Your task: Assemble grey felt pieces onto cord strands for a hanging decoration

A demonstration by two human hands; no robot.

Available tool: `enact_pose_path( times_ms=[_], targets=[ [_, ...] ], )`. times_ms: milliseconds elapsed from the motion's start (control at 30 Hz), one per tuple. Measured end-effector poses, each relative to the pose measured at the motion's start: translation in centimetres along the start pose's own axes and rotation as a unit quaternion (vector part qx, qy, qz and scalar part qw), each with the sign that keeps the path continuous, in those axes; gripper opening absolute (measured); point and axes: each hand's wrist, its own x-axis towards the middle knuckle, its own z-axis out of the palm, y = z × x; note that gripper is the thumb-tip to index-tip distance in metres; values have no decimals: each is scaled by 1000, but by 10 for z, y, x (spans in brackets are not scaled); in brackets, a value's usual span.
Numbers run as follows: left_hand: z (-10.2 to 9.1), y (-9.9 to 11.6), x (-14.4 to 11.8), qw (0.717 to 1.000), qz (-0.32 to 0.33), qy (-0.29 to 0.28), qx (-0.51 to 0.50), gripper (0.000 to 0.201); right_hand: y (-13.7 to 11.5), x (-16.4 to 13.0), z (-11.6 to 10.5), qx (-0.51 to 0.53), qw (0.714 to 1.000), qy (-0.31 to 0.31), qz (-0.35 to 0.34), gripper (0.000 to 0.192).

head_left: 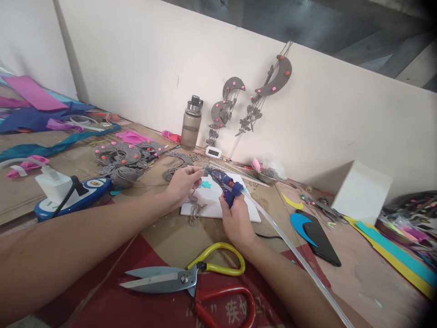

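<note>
The right hand [235, 223] is wrapped tight around the grip of a blue glue gun [227, 185], whose clear glue stick [290, 248] trails back past the wrist. Just ahead of its nozzle, the left hand [182, 182] pinches a small piece I cannot make out, over a white board [218, 205] bearing a teal flower [205, 184]. Behind the right wrist, yellow-and-red-handled scissors [191, 278] lie on red card printed with pale Chinese characters [235, 312], too cut off to read.

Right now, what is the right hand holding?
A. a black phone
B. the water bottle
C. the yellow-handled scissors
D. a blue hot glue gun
D: the right hand grips the blue hot glue gun over the white board, while the scissors lie untouched on the table.
</note>
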Motion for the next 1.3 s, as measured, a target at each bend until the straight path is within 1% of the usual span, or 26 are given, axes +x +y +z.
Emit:
enact_pose_path(
  times_ms=[200, 267, 367, 433, 567, 600, 733, 867, 1000, 1100, 1200, 1300],
  targets=[
    [-1, 0, 2, 1000, 1, 3, -14, 18, 0, -1, 0, 8, 1000, 9, 5, 30],
    [-4, -2, 5, 1000, -7, 10, -26, 19, 1, 0, 0, 34, 999, 13, 35, 31],
    [-8, -4, 10, 998, -11, 31, -49, 21, 4, 5, -1, 106, 989, 2, 103, 33],
    [-10, -2, 13, 997, -2, 40, -62, 22, 8, 10, -4, 118, 985, 2, 126, 33],
    [-10, 5, 14, 996, 13, 40, -73, 25, 19, 22, -11, 1, 988, 5, 154, 30],
    [-9, 7, 13, 996, 14, 38, -75, 26, 21, 25, -13, -15, 987, 1, 159, 31],
    [-8, 12, 11, 997, 13, 33, -75, 29, 29, 34, -18, -17, 983, -27, 182, 36],
    [-7, 13, 9, 997, 14, 27, -71, 32, 29, 38, -21, -67, 974, -58, 208, 36],
    [-5, 14, 8, 999, 18, 23, -46, 31, 22, 41, -24, -143, 970, -76, 183, 36],
    [-3, 15, 6, 999, 24, 15, -25, 27, 18, 43, -29, -206, 960, -98, 160, 39],
    [-1, 18, 4, 999, 30, 4, -17, 24, 14, 43, -37, -279, 944, -107, 138, 47],
    [0, 19, 3, 999, 34, -3, -17, 23, 9, 40, -45, -360, 921, -111, 101, 53]
  ],
)
